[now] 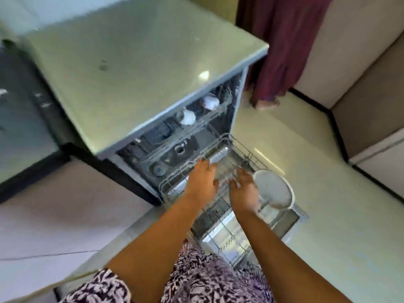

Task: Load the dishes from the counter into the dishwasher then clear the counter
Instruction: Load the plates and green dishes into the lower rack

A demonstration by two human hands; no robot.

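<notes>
The dishwasher (153, 154) stands open under the pale counter (135, 68), its door folded down. The lower wire rack (238, 147) is pulled out over the door. A white plate (273, 189) stands in the rack at the right. My left hand (202, 180) reaches over the rack's left part with fingers stretched forward, fingertips at the rack's rear rail. My right hand (242, 191) hovers beside the plate's left edge, fingers relaxed, holding nothing. Two white cups (190, 117) (211, 102) sit in the upper rack inside.
A dark red curtain (282, 44) hangs behind the counter's far corner. Glossy pale floor (328, 248) spreads to the right, bounded by a beige wall with black skirting (336, 125). A dark cabinet front (24, 110) lies left. The view is blurred.
</notes>
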